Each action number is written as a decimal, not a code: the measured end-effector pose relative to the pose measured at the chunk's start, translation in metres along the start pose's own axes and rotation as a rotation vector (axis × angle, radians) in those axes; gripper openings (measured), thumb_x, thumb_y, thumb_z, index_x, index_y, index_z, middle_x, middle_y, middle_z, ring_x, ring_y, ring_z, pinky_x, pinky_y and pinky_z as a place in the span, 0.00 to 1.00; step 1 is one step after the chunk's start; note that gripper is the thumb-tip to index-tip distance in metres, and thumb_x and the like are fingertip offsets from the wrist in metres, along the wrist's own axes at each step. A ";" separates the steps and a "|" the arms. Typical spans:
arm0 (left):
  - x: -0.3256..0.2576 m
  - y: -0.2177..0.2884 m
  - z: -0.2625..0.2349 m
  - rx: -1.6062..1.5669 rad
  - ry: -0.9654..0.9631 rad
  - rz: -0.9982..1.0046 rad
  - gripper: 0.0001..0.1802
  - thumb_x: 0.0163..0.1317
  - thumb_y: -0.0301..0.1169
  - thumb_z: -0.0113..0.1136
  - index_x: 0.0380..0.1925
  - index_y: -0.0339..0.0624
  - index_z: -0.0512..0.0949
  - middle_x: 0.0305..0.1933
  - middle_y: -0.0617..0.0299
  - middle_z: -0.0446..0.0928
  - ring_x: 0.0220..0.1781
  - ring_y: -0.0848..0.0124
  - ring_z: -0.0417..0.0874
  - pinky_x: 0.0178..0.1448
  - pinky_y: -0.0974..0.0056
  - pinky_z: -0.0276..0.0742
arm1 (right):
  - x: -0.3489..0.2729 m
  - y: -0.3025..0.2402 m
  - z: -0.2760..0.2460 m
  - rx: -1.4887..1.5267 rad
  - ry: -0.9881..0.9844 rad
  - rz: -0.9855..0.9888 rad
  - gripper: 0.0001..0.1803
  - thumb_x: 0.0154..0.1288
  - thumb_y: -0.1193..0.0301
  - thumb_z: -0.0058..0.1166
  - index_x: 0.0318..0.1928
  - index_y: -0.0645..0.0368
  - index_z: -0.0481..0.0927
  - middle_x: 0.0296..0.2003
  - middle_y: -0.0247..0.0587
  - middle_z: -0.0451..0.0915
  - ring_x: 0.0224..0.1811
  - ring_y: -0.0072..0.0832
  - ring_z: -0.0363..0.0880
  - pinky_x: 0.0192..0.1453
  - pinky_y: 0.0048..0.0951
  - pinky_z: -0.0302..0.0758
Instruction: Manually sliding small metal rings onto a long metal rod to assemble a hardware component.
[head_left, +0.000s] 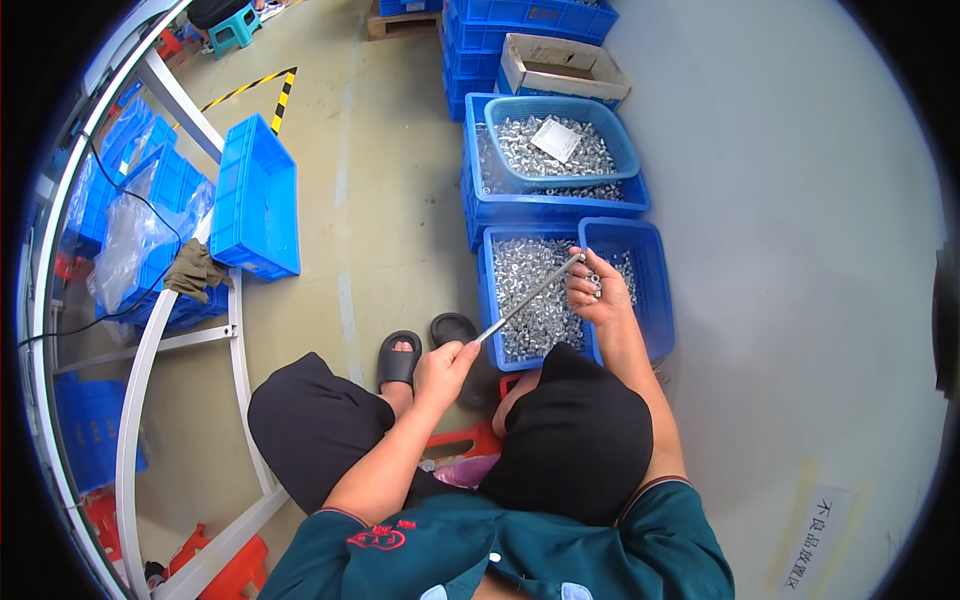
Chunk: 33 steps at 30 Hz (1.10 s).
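My left hand (443, 376) is closed around the lower end of a thin grey metal rod (528, 299). The rod slants up and right, over a blue bin (487, 305) full of small silvery metal parts (540, 275). At its far tip, my right hand (608, 298) pinches a small metal part (580, 257) between thumb and finger, at or on the tip; which of the two is too small to tell. Several more ring-like metal parts (595, 285) sit in the curled fingers of that hand. Beneath it stands a second, narrower blue bin (655, 285) with similar parts inside.
Beyond the bins, a light-blue basket (628, 165) of parts with a white paper slip (556, 141) rests in a larger blue crate (475, 190). An open carton (515, 65) lies behind. A white frame (240, 390) and an upended blue crate (268, 205) stand left; a wall (790, 250) borders the right.
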<state>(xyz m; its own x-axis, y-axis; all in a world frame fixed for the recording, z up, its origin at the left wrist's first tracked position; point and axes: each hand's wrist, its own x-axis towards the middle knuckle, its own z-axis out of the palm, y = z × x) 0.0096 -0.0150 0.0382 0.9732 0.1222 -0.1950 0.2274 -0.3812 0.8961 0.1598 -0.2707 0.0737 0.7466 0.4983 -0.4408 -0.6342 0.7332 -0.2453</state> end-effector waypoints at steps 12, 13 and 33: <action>-0.002 0.004 -0.002 0.050 -0.004 0.026 0.25 0.62 0.47 0.53 0.14 0.38 0.67 0.10 0.59 0.60 0.14 0.70 0.60 0.22 0.62 0.59 | -0.010 -0.008 0.019 -0.293 -0.035 0.052 0.15 0.67 0.62 0.45 0.40 0.62 0.75 0.20 0.33 0.68 0.13 0.15 0.58 0.12 0.13 0.52; -0.002 0.003 -0.002 0.057 0.009 0.041 0.25 0.62 0.46 0.53 0.14 0.38 0.67 0.10 0.59 0.60 0.14 0.70 0.60 0.22 0.62 0.59 | -0.011 -0.009 0.022 -0.324 -0.025 0.048 0.14 0.67 0.63 0.45 0.40 0.62 0.75 0.20 0.33 0.68 0.13 0.15 0.59 0.12 0.13 0.52; 0.002 -0.001 -0.003 -0.097 0.025 0.040 0.27 0.61 0.49 0.53 0.15 0.37 0.66 0.13 0.54 0.60 0.15 0.67 0.60 0.21 0.60 0.60 | -0.011 -0.007 0.031 -0.359 0.101 -0.004 0.09 0.63 0.71 0.47 0.41 0.63 0.72 0.26 0.37 0.71 0.15 0.15 0.59 0.12 0.13 0.53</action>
<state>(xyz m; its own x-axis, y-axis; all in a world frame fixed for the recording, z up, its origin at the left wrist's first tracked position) 0.0111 -0.0119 0.0382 0.9800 0.1316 -0.1491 0.1824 -0.2957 0.9377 0.1616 -0.2670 0.1068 0.7370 0.4348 -0.5175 -0.6748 0.5174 -0.5262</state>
